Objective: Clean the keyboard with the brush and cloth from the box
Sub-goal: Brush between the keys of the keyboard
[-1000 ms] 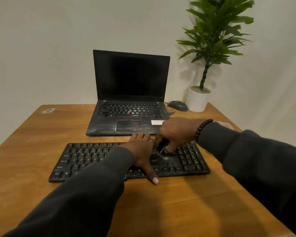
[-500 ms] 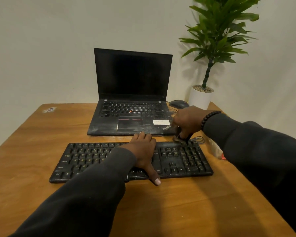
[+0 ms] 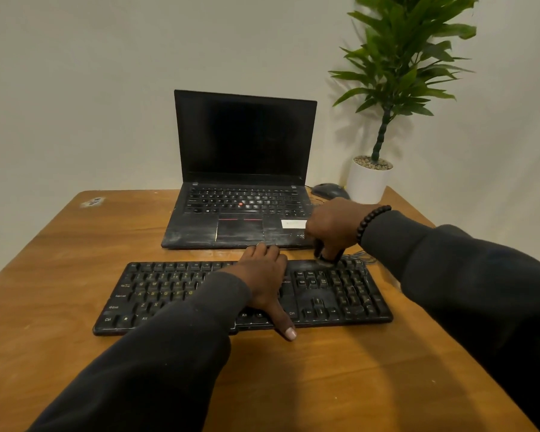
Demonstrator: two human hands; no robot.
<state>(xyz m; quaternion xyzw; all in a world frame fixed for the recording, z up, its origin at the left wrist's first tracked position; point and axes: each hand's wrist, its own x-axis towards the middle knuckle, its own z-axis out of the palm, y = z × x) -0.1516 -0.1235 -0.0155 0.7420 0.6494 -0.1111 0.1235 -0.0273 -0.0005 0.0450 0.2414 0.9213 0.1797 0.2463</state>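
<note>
Wood table: brown grain, worn pale patch at far left corner.
wall: plain off-white, table pushed against it.
keyboard: black, flat on table, near edge of centre.
left hand: fingers straight, together, flat on keys, thumb over front edge.
right hand: fingers curled round brush, tip on keyboard's far right edge.
laptop: open, dark screen, behind keyboard.
plant pot: white, far right corner, mouse beside.

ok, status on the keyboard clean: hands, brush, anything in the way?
Left hand flat on keyboard, bracing. Right hand grips brush at the keyboard's far right edge. Laptop just behind; nothing blocking.
</note>
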